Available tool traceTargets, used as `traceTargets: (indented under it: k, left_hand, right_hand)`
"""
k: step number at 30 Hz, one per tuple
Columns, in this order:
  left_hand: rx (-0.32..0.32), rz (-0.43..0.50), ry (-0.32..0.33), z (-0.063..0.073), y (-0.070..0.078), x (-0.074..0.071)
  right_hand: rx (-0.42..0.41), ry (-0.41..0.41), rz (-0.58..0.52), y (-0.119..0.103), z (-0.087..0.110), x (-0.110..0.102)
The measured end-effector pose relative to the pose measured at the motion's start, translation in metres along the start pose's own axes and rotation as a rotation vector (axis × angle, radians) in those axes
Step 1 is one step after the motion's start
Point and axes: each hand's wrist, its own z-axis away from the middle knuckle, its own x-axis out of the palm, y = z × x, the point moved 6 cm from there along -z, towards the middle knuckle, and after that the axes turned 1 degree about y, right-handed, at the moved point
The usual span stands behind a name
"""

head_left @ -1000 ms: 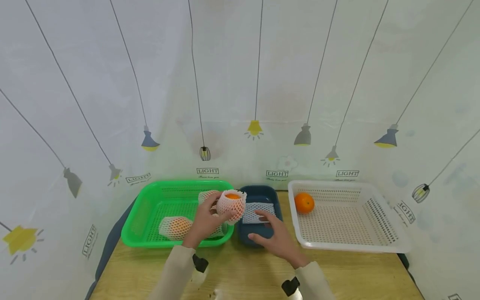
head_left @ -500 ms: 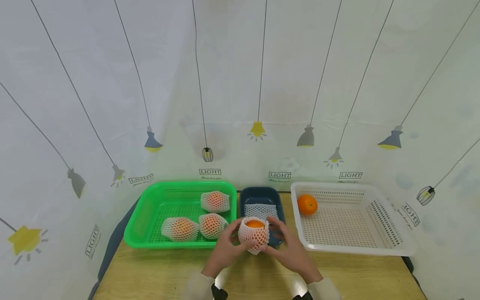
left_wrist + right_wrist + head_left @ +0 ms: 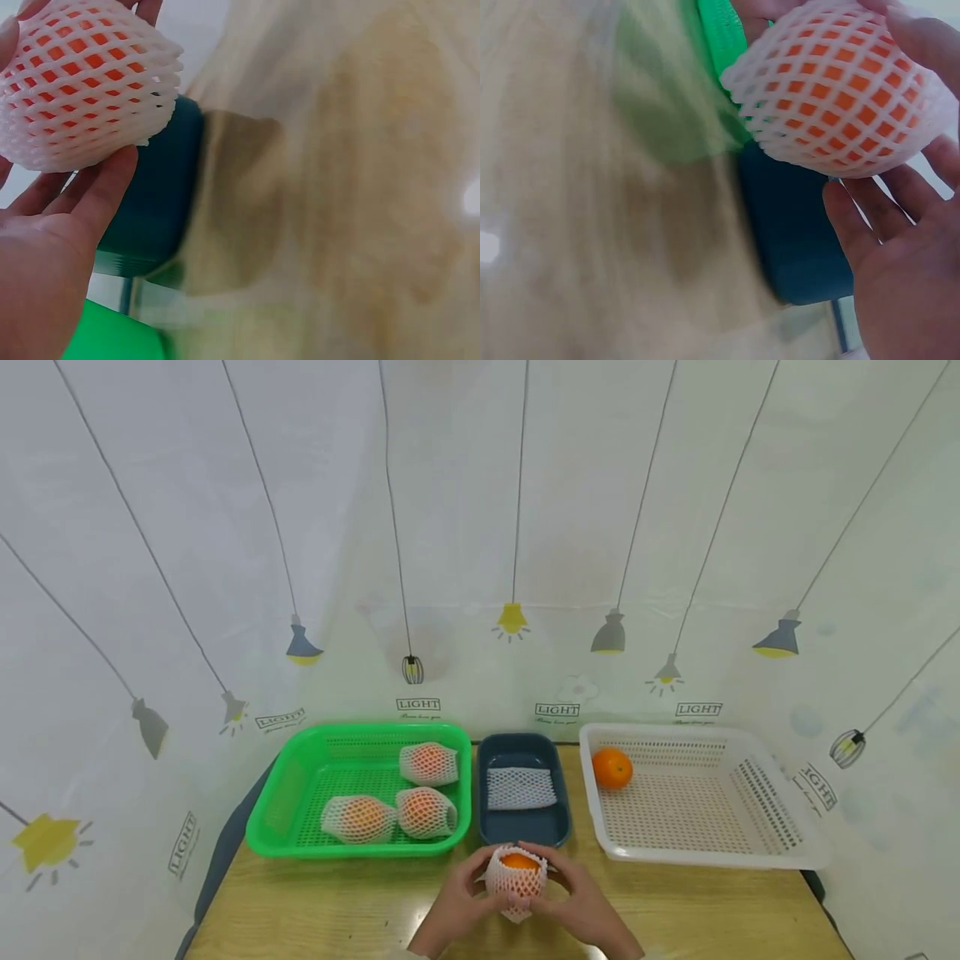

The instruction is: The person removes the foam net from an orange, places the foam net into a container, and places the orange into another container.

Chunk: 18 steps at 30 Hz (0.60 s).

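In front of the dark blue tray, an orange in a white foam net sleeve (image 3: 517,883) is held between my two hands. My left hand (image 3: 459,902) grips its left side, and my right hand (image 3: 583,906) grips the right. Bare orange peel shows at the sleeve's open top in the head view. The netting (image 3: 82,82) covers the fruit's side in the left wrist view, with left fingers (image 3: 105,184) curled beneath it. From the right wrist, the fingers (image 3: 855,217) also curve around the net.
A green basket (image 3: 262,810) on the left holds several netted fruits. The blue tray (image 3: 525,831) in the middle contains a flat white foam net (image 3: 521,788). At right, one bare orange (image 3: 612,768) lies in a white basket (image 3: 697,852). All stand on a wooden table (image 3: 337,902).
The netted orange has moved from between the green basket and blue tray toward me. My right hand, open and apart from it a second ago, has come to hold it alongside my left.
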Motion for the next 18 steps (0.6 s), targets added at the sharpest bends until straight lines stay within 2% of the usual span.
traceTargets:
  k: [4, 8, 13, 18]
  left_hand:
    - [0.002, 0.020, -0.040, 0.003, -0.014, 0.005]
    - [0.002, 0.015, -0.052, 0.004, -0.024, 0.008]
    - [0.023, -0.012, -0.040, 0.004, -0.027, 0.010]
    - [0.008, -0.065, 0.005, 0.005, -0.031, 0.009]
  right_hand:
    - [0.066, -0.024, -0.037, 0.013, 0.005, 0.003]
    - [0.060, -0.011, -0.021, 0.020, 0.008, 0.003]
    - [0.028, 0.013, 0.035, 0.025, 0.011, 0.003]
    - [0.012, 0.046, 0.095, 0.026, 0.011, 0.003]
